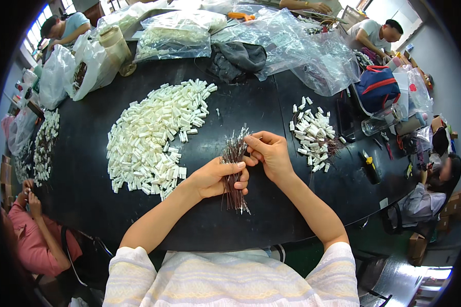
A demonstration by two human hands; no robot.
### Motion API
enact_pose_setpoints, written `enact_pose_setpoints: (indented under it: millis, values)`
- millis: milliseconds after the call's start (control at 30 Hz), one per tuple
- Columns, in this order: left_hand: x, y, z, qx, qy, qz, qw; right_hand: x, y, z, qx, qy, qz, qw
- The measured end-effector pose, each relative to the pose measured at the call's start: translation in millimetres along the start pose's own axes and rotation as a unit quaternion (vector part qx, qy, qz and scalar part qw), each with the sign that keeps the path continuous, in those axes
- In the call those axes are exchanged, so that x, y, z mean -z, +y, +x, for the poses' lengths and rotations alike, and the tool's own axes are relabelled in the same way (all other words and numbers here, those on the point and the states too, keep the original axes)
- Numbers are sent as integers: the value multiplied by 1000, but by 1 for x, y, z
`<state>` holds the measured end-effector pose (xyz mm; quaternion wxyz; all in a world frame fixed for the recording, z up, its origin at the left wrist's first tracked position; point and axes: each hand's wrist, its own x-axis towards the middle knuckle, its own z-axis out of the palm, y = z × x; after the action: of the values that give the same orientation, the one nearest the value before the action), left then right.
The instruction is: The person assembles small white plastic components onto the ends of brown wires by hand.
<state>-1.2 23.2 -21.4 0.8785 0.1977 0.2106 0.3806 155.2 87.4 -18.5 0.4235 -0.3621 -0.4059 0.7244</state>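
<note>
My left hand is closed round a bundle of thin dark-brown wires with silvery metal tips at both ends. The bundle stands roughly upright over the black table. At its upper right side my right hand pinches with thumb and forefinger near the tips; whether a single wire is between them is too small to tell. Left of my hands lies a large heap of small white connector housings. To the right is a smaller pile of white housings, with brown wires among them.
Clear plastic bags and a dark cloth bundle lie along the far side. At right are a navy and red bag, a glass jar and a yellow-black cutter. Several people sit around the table.
</note>
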Motion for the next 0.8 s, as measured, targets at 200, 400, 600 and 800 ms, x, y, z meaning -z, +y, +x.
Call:
enact_pose_setpoints:
  millis: [200, 400, 600, 800]
  values:
    - [11, -3, 9, 17, -5, -28, 999, -1, -11, 11, -57, -68, -125, 988]
    - [17, -2, 7, -39, 35, -90, 995, 4, -27, -25, 75, 18, -353, 932]
    - [16, -2, 5, -61, 48, -108, 991, 2, -22, -96, 71, -95, -373, 920]
    - [16, -4, 8, -68, 37, -104, 992, -3, 5, -103, 218, -52, -434, 873]
